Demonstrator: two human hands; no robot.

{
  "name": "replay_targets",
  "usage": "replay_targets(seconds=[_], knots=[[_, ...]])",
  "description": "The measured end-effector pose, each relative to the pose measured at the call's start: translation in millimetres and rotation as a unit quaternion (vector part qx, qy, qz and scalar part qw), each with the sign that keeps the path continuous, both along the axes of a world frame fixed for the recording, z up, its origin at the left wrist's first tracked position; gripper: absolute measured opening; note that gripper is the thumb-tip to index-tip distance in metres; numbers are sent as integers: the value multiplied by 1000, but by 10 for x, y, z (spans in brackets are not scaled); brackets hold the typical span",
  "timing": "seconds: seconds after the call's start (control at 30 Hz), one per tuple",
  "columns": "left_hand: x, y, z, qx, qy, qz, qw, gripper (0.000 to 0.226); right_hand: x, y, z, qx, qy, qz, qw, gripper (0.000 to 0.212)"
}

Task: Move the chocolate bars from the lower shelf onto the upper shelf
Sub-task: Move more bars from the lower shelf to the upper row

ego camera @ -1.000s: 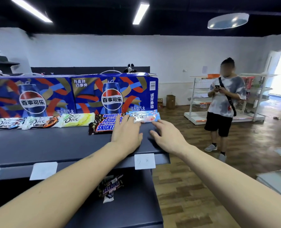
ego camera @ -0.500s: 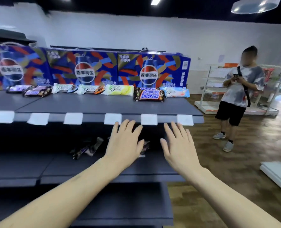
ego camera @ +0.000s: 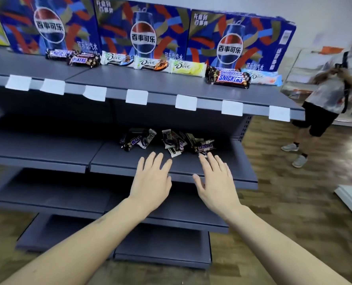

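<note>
The loose heap of chocolate bars (ego camera: 169,141) is seen on the lower shelf (ego camera: 228,167), toward its back and under the overhang of the upper shelf (ego camera: 160,83). Within the heap the bars lie at mixed angles; the Snickers bar (ego camera: 206,146) at the heap's right end lies roughly crosswise to the reach, its long axis running left to right.

That bar is approached most closely by the right hand (ego camera: 216,179) — its fingertips (ego camera: 209,156) are just short of the wrapper or grazing it, and which cannot be told. The left hand (ego camera: 152,179) is held just beside it, fingertips a little short of the heap's middle. Both grips are spread flat, fingers straight, and nothing is held in either.

The heap therefore lies straight ahead of both hands and slightly beyond them — the next reach is judged to be a short push forward, the right hand nearer.

Above the heap, a row of bars is already laid along the upper shelf in front of blue Pepsi cartons (ego camera: 142,31).
</note>
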State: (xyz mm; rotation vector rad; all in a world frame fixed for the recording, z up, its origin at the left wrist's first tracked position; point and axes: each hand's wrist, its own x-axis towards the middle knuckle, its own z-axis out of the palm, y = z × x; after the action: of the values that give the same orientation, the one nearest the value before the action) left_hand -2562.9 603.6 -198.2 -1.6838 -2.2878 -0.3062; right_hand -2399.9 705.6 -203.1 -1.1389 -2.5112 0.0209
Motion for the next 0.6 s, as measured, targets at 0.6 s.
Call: replay_targets(seconds=[0.6], knots=[[-906, 1478, -1077, -108, -274, 7, 956, 61, -1116, 1419, -1059, -260, 52, 44, 963, 63]])
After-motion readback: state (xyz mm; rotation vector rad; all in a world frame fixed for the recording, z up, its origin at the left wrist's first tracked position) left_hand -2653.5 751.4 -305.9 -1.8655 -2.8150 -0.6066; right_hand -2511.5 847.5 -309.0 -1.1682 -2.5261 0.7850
